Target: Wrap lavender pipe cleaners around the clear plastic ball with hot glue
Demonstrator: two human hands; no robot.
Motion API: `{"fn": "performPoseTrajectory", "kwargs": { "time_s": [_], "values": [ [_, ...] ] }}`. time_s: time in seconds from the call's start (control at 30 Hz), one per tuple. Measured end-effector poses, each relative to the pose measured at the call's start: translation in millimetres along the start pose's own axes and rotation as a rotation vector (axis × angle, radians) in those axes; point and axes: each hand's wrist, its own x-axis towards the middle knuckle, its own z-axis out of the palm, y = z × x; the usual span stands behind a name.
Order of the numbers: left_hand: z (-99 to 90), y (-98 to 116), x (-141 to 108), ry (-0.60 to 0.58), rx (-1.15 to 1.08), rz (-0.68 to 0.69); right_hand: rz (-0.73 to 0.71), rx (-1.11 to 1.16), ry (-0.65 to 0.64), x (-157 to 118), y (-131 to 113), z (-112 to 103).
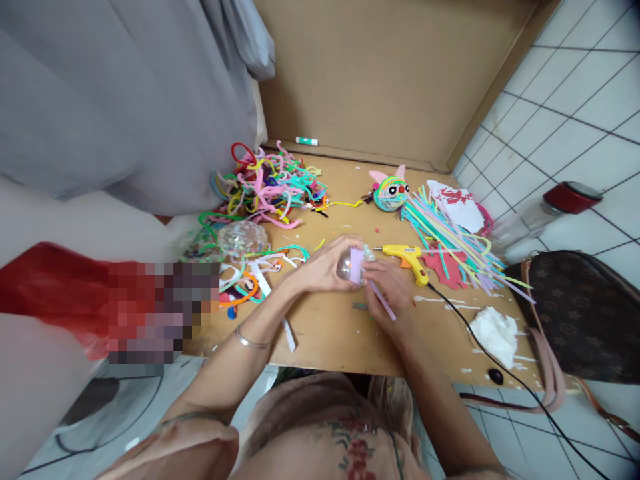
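Note:
A clear plastic ball (345, 268) is in my left hand (325, 263), whose fingers curl round its far side. Light purple pipe cleaner strips (356, 265) lie side by side across the ball. My right hand (387, 293) is closed at the ball's right side, pinching a purple pipe cleaner (384, 303) whose loose end sticks out toward me. Just beyond my right hand lies a yellow glue gun (407, 255), its nozzle pointing left. A finished-looking ball with eyes, a red nose and pink ears (391, 191) sits farther back.
Tangled colourful pipe cleaners (270, 183) pile up at the back left, near another clear ball (243, 237). Straight pipe cleaners (450, 233) lie to the right. A tissue (495, 335), the glue gun's cord (473, 333), a brown bag (580, 313) and a red-lidded bottle (545, 210) occupy the right side.

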Motion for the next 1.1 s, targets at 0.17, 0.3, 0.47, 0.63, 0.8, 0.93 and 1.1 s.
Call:
{"fn": "performPoseTrajectory", "kwargs": {
  "time_s": [0.17, 0.3, 0.47, 0.63, 0.8, 0.93, 1.1],
  "values": [
    [-0.2, -1.9, 1.1, 0.003, 0.0, 0.046, -0.015, -0.002, 0.007, 0.5, -0.9, 0.5],
    [0.2, -2.4, 1.2, 0.003, -0.007, 0.048, -0.024, 0.004, 0.016, 1.7, -1.4, 0.5],
    [-0.2, -3.1, 1.6, 0.001, 0.01, 0.05, -0.017, -0.014, 0.017, 2.1, -1.8, 1.1],
    [0.6, -5.4, 2.0, 0.0, 0.026, 0.05, -0.017, -0.022, 0.023, 0.1, -0.8, 2.7],
    [4.8, -6.5, 1.6, 0.027, 0.088, 0.062, -0.01, -0.026, 0.032, -0.6, -0.1, 3.1],
    [7.5, -5.9, 1.2, 0.082, 0.106, 0.104, -0.008, -0.026, 0.026, -0.2, 1.1, 3.0],
    [8.9, -6.5, 1.9, 0.083, 0.072, 0.084, 0.052, -0.008, -0.001, 0.5, 0.4, 3.8]
  ]
}}
